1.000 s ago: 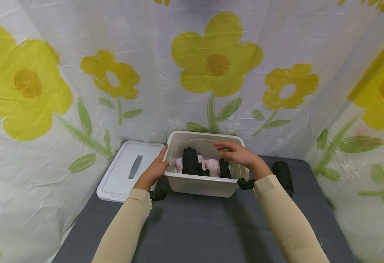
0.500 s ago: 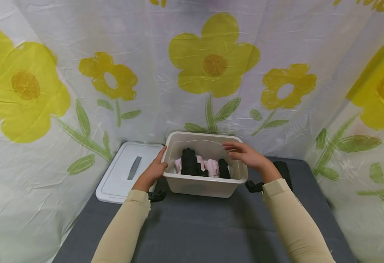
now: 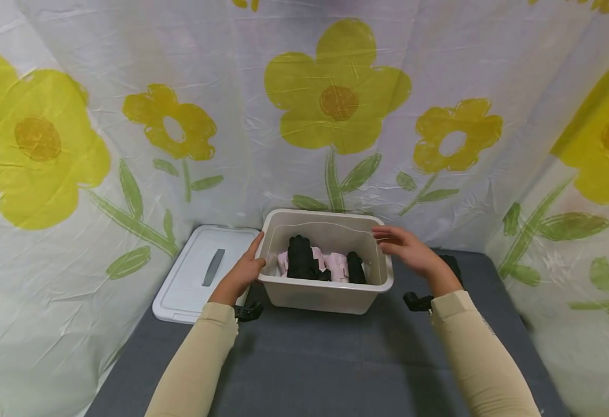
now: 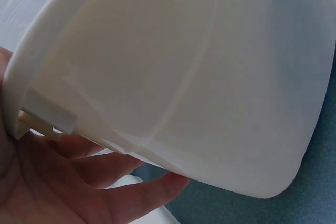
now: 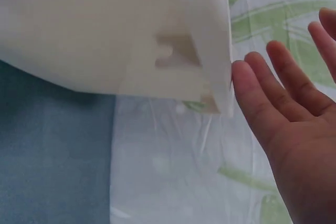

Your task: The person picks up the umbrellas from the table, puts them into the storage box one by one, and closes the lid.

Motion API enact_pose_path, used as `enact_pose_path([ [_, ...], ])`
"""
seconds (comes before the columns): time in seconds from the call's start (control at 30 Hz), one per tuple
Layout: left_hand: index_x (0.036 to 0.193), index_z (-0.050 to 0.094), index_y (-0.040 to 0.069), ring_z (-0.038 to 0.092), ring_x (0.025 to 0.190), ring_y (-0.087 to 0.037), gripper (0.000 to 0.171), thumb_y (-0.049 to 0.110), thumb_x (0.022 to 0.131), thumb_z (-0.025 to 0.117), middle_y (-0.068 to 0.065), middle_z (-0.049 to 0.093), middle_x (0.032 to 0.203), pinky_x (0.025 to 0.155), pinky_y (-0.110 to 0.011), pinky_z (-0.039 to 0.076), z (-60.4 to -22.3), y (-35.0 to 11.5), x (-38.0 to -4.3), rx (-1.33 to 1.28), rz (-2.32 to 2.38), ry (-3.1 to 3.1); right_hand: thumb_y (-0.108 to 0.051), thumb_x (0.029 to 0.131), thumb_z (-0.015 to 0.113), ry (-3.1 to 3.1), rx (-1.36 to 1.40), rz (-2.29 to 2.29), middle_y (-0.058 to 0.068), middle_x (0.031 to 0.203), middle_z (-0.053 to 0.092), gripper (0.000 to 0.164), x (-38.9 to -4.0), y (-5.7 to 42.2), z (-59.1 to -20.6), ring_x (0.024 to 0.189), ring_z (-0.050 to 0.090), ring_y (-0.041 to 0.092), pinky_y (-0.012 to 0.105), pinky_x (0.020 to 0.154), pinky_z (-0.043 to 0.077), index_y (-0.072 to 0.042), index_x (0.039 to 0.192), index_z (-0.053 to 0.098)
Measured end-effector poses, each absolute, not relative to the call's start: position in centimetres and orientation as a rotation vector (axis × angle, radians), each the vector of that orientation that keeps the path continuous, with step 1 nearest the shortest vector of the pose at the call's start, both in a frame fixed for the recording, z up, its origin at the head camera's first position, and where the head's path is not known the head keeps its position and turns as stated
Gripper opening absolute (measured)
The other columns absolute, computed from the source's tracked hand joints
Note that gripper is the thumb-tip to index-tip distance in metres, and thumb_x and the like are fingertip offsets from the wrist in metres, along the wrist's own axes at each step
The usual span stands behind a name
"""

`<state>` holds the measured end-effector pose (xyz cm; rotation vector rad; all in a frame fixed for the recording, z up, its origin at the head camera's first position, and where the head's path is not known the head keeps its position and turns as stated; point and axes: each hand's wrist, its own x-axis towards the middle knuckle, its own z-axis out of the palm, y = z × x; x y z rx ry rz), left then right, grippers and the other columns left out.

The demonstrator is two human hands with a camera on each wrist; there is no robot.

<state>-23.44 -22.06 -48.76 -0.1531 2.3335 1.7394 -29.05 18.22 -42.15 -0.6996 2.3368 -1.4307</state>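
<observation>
A beige plastic storage bin (image 3: 315,296) stands at the far side of the table. My left hand (image 3: 240,277) holds its left end, the thumb at the rim and the fingers along the outer wall in the left wrist view. My right hand (image 3: 407,250) hovers at the right rim with nothing in it, fingers loosely extended; the right wrist view has the fingertips right beside the rim. Inside the bin lie a tall black bundle (image 3: 300,258), a pink rolled bundle (image 3: 337,267) with more pink behind the black one, and a slim black bundle (image 3: 355,268) at the right.
A white lid (image 3: 184,289) with a grey handle lies left of the bin. Another black bundle (image 3: 451,264) rests on the dark grey table (image 3: 315,365) at the right, mostly hidden behind my right forearm. A flower-printed curtain (image 3: 242,116) hangs close behind the bin.
My right hand has moved right, from over the bin's inside to its right rim, and now covers more of the black bundle on the table. The left hand stays on the bin.
</observation>
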Motion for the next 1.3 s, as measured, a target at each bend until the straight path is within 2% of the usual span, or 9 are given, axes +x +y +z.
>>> enact_pose_path([
  [0.23, 0.155, 0.001, 0.039, 0.031, 0.136, -0.049, 0.078, 0.005, 0.094, 0.035, -0.017, 0.007, 0.163, 0.085, -0.064, 0.048, -47.7, -21.9, -23.1, -0.156, 1.733, 2.315, -0.008, 0.099, 0.05, 2.365, -0.677, -1.511, 0.027, 0.145, 0.043, 0.048, -29.3, 19.6, -42.8, 0.133, 0.042, 0.044, 0.06, 0.106, 0.035, 0.0, 0.145, 0.039],
  [0.43, 0.157, -0.001, 0.029, 0.031, 0.134, -0.051, 0.079, 0.002, 0.092, 0.035, -0.021, 0.005, 0.162, 0.084, -0.064, 0.048, -46.0, -21.5, -22.2, -0.127, 1.737, 2.303, -0.013, 0.1, 0.05, 2.425, -0.588, -1.479, 0.024, 0.147, 0.042, 0.047, -29.1, 21.1, -43.1, 0.136, 0.039, 0.043, 0.06, 0.107, 0.034, -0.003, 0.145, 0.039],
  [0.77, 0.154, 0.001, 0.044, 0.031, 0.135, -0.049, 0.079, 0.006, 0.093, 0.034, -0.016, 0.007, 0.163, 0.09, -0.069, 0.043, -48.6, -22.0, -23.4, -0.138, 1.747, 2.329, -0.02, 0.1, 0.051, 2.503, -0.508, -1.488, 0.023, 0.148, 0.041, 0.048, -29.0, 23.3, -44.3, 0.133, 0.042, 0.043, 0.058, 0.106, 0.036, -0.003, 0.144, 0.041],
  [0.97, 0.154, 0.002, 0.045, 0.031, 0.135, -0.049, 0.079, 0.006, 0.093, 0.034, -0.016, 0.007, 0.162, 0.091, -0.071, 0.04, -48.8, -22.1, -23.4, -0.139, 1.765, 2.315, -0.015, 0.1, 0.049, 2.496, -0.434, -1.509, 0.025, 0.152, 0.034, 0.05, -28.8, 24.4, -45.1, 0.137, 0.035, 0.045, 0.06, 0.108, 0.033, 0.0, 0.146, 0.037],
  [1.13, 0.156, -0.001, 0.037, 0.029, 0.136, -0.051, 0.079, 0.004, 0.093, 0.034, -0.018, 0.004, 0.162, 0.09, -0.069, 0.043, -47.8, -22.0, -23.0, -0.13, 1.75, 2.299, -0.009, 0.099, 0.05, 2.532, -0.376, -1.544, 0.029, 0.15, 0.034, 0.049, -28.1, 24.6, -45.0, 0.137, 0.033, 0.047, 0.06, 0.107, 0.032, 0.005, 0.144, 0.037],
  [1.23, 0.155, 0.0, 0.039, 0.028, 0.136, -0.05, 0.079, 0.004, 0.093, 0.034, -0.017, 0.004, 0.163, 0.09, -0.069, 0.043, -47.8, -21.9, -23.0, -0.133, 1.751, 2.305, -0.014, 0.099, 0.05, 2.579, -0.343, -1.53, 0.027, 0.15, 0.035, 0.05, -28.5, 25.3, -46.1, 0.138, 0.032, 0.045, 0.059, 0.107, 0.032, 0.003, 0.144, 0.038],
  [1.3, 0.154, 0.001, 0.044, 0.028, 0.137, -0.048, 0.079, 0.005, 0.093, 0.034, -0.015, 0.003, 0.163, 0.091, -0.07, 0.042, -48.6, -22.1, -23.4, -0.141, 1.76, 2.309, -0.018, 0.1, 0.051, 2.605, -0.327, -1.524, 0.025, 0.151, 0.035, 0.051, -29.3, 26.0, -47.5, 0.14, 0.03, 0.044, 0.059, 0.108, 0.031, 0.0, 0.145, 0.039],
])
